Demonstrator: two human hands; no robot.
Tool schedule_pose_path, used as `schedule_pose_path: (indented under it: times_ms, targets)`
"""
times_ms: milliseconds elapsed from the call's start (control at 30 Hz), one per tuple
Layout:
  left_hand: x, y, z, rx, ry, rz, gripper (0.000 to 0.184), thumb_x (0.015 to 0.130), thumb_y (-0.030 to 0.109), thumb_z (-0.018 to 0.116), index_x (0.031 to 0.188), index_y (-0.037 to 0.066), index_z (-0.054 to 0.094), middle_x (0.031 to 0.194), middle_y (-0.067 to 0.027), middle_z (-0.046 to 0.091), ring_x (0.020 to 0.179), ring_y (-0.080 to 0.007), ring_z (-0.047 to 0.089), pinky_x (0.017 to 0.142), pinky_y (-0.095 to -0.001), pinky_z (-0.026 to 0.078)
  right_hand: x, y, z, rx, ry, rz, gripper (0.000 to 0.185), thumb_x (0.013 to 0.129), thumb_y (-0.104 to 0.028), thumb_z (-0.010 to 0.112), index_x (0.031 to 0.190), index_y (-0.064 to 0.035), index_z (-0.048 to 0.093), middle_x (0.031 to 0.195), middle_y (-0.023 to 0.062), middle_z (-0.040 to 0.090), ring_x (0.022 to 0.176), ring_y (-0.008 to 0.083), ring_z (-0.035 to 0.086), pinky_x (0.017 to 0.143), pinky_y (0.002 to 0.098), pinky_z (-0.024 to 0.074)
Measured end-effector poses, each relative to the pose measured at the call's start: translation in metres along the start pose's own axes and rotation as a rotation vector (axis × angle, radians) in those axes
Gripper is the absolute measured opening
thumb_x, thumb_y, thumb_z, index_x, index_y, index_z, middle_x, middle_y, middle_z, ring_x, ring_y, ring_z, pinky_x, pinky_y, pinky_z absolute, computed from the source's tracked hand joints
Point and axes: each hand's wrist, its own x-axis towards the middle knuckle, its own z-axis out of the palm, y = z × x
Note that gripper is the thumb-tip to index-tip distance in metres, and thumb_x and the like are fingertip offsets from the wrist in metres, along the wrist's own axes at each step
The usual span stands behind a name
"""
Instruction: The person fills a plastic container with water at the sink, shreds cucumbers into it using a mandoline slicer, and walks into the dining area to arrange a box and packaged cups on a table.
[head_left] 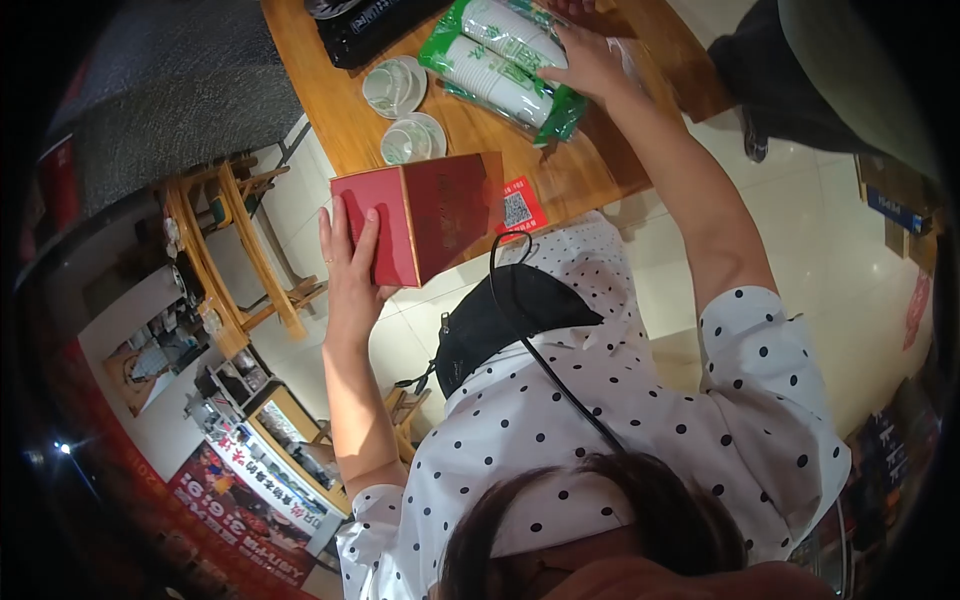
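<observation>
My left hand [350, 255] holds a dark red box [455, 215] with gold edging and gold lettering at the table's near edge. Its fingers lie along the box's left side, and the thumb is mostly hidden beneath. My right hand [590, 62] reaches over the table and grips the right end of a clear-and-green plastic pack of white paper cups [495, 75]. Two stacks of cups show through the wrapping. Left of the pack are two small clear cups [385, 90] on saucers [430, 130]. Beside the box lies a red card with a QR code [517, 208].
The wooden table [310, 60] also bears a black package [375, 30] at its far end. Another person's fingers [572, 5] seem to show at the top edge. Someone in dark trousers [755, 60] stands at the right. A wooden chair [240, 240] stands left.
</observation>
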Motion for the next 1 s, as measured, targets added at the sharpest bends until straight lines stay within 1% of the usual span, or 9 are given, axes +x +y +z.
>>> schedule_pose_path:
  times_ms: [133, 233, 333, 467, 600, 667, 767, 900, 1000]
  targets:
    - [-0.009, 0.004, 0.018, 0.017, 0.245, 0.077, 0.101, 0.059, 0.038, 0.081, 0.142, 0.013, 0.029, 0.150, -0.0202, 0.015, 0.136, -0.0423, 0.017, 0.108, -0.0505, 0.025, -0.063, -0.005, -0.016, 0.129, 0.234, -0.066, 0.059, 0.076, -0.023, 0.070, 0.128, -0.0079, 0.047, 0.136, 0.0197, 0.040, 0.128, 0.0379, 0.033, 0.104, 0.0462, 0.0296]
    - [-0.031, -0.004, 0.044, -0.179, 0.426, 0.022, 0.114, 0.063, 0.057, 0.074, 0.144, 0.003, 0.015, 0.149, -0.0218, 0.016, 0.138, -0.0394, 0.018, 0.109, -0.0486, 0.022, -0.147, -0.003, -0.016, 0.338, 0.214, -0.025, 0.056, 0.077, -0.007, 0.064, 0.129, -0.0061, 0.044, 0.137, 0.0210, 0.037, 0.128, 0.0393, 0.033, 0.106, 0.0453, 0.0279]
    - [-0.045, 0.004, 0.062, -0.600, 0.543, -0.177, 0.113, 0.066, 0.061, 0.071, 0.145, 0.004, 0.014, 0.149, -0.0202, 0.017, 0.138, -0.0369, 0.017, 0.110, -0.0475, 0.019, -0.241, 0.010, -0.004, 0.352, 0.076, 0.116, 0.064, 0.072, 0.002, 0.060, 0.132, -0.0051, 0.040, 0.139, 0.0213, 0.032, 0.128, 0.0404, 0.031, 0.106, 0.0453, 0.0284]
    - [-0.027, 0.029, 0.026, -0.447, 0.542, -0.221, 0.107, 0.069, 0.059, 0.069, 0.144, 0.004, 0.017, 0.149, -0.0197, 0.017, 0.138, -0.0357, 0.017, 0.110, -0.0460, 0.019, -0.335, 0.035, -0.013, 0.308, -0.103, 0.239, 0.061, 0.072, 0.000, 0.060, 0.130, -0.0047, 0.042, 0.135, 0.0228, 0.038, 0.128, 0.0385, 0.034, 0.105, 0.0430, 0.0313]
    - [0.004, 0.054, 0.009, -0.023, 0.331, -0.170, 0.107, 0.063, 0.043, 0.079, 0.144, 0.006, 0.020, 0.149, -0.0219, 0.012, 0.137, -0.0402, 0.015, 0.110, -0.0456, 0.019, -0.410, 0.111, 0.021, 0.187, -0.731, 0.705, 0.068, 0.071, -0.023, 0.067, 0.131, -0.0007, 0.042, 0.124, 0.0229, 0.052, 0.114, 0.0341, 0.051, 0.099, 0.0382, 0.0405]
    - [0.014, 0.053, 0.017, -0.009, 0.274, -0.158, 0.103, 0.064, 0.033, 0.078, 0.145, 0.007, 0.020, 0.150, -0.0227, 0.011, 0.137, -0.0420, 0.014, 0.109, -0.0490, 0.020, -0.449, 0.151, 0.040, 0.148, -0.703, 0.783, 0.067, 0.069, -0.032, 0.068, 0.125, 0.0007, 0.050, 0.112, 0.0222, 0.059, 0.104, 0.0337, 0.057, 0.091, 0.0387, 0.0458]
    - [0.016, 0.050, 0.012, -0.042, 0.279, -0.098, 0.098, 0.066, 0.023, 0.074, 0.145, 0.008, 0.019, 0.150, -0.0229, 0.011, 0.136, -0.0423, 0.015, 0.107, -0.0525, 0.022, -0.462, 0.163, 0.018, 0.261, -0.538, 1.010, 0.061, 0.071, -0.032, 0.066, 0.120, 0.0010, 0.054, 0.117, 0.0222, 0.058, 0.109, 0.0321, 0.056, 0.094, 0.0390, 0.0442]
    - [0.016, 0.045, 0.008, -0.085, 0.301, 0.082, 0.100, 0.060, 0.018, 0.075, 0.144, 0.007, 0.022, 0.149, -0.0234, 0.015, 0.136, -0.0419, 0.018, 0.107, -0.0509, 0.021, -0.466, 0.173, 0.005, 0.314, -0.360, 1.010, 0.054, 0.071, -0.026, 0.069, 0.114, 0.0034, 0.058, 0.102, 0.0197, 0.064, 0.093, 0.0297, 0.062, 0.081, 0.0369, 0.0494]
    - [0.016, 0.041, -0.003, -0.135, 0.247, 0.261, 0.100, 0.060, 0.016, 0.075, 0.144, 0.003, 0.021, 0.148, -0.0229, 0.017, 0.137, -0.0413, 0.016, 0.110, -0.0479, 0.020, -0.462, 0.179, 0.005, 0.344, -0.330, 1.024, 0.053, 0.071, -0.025, 0.071, 0.114, 0.0036, 0.058, 0.103, 0.0195, 0.064, 0.093, 0.0294, 0.062, 0.080, 0.0367, 0.0495]
